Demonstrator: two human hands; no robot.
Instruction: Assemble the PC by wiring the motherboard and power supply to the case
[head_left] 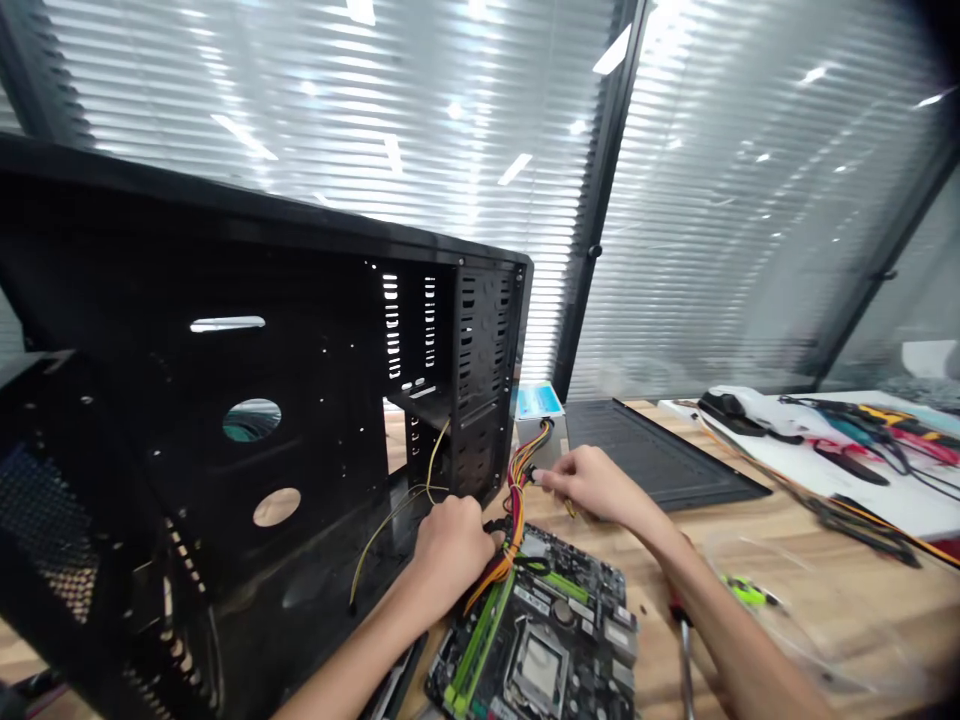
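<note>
Near the edge of the wooden workbench [750, 545], a motherboard [536, 630] with green memory slots lies flat outside the case, a screwdriver [685, 660] just to its right and clear plastic wrap [795, 610] beyond that. Just above the board, my left hand [450, 550] curls closed against the red, yellow and orange power cables [516, 490], its fingers hiding exactly what they hold. My right hand [589, 485] pinches nearly shut on the same bundle, perhaps on a small connector, though it is too small to tell. The cables lead back to a power supply [540, 425] with a blue label, standing just beyond the black PC case [247, 330], which lies open on its side at left, no board mounted in the part in view. Thin yellow wires [390, 530] trail through it. Farther right lie a black side panel [652, 450] and, on a white sheet [750, 440], assorted pliers [847, 460].
</note>
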